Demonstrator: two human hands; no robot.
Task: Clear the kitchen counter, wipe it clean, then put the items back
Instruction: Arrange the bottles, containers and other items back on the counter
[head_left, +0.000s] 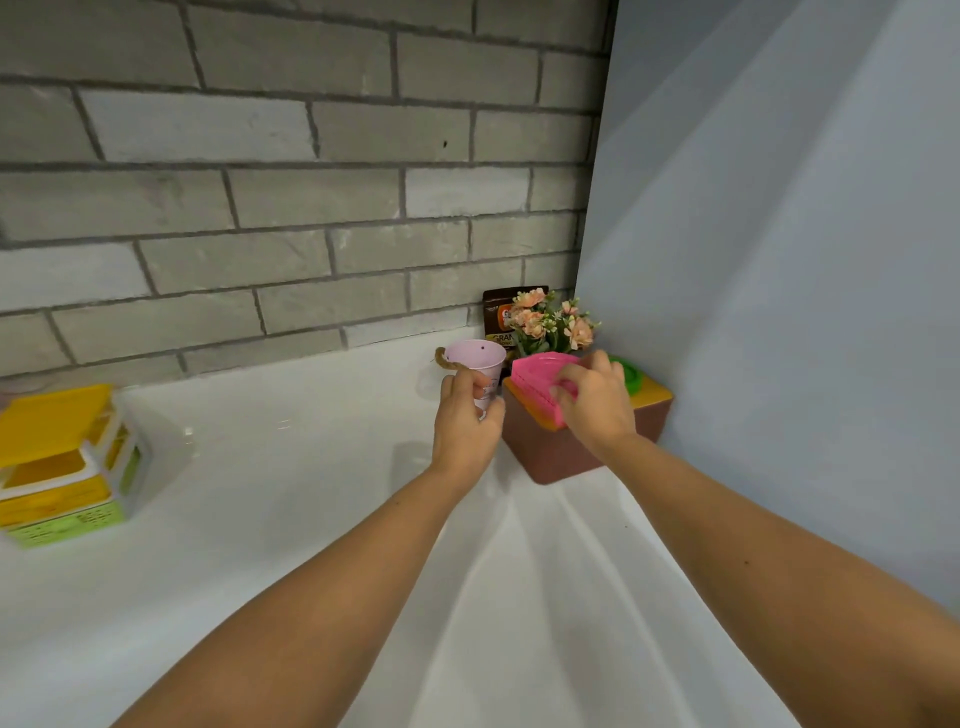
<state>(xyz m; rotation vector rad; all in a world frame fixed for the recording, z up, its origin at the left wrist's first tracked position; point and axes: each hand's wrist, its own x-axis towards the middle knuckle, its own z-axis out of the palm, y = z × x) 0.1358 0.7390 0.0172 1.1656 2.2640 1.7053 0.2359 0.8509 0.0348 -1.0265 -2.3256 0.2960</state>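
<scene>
Kitchen bench (291, 519), white, runs along a grey brick wall (260, 182) into the right-hand corner. Stacked yellow and green containers (62, 467) sit at its left edge. A brown box (550, 452) stands in the corner. On top of it the right hand (597, 405) has its fingers curled round a pink plastic piece (535, 379). Just left, the left hand (465, 421) grips a pink pail (475, 358), fingers wrapped round its side. Behind stand flowers (550, 322) and a brown packet (496, 312).
</scene>
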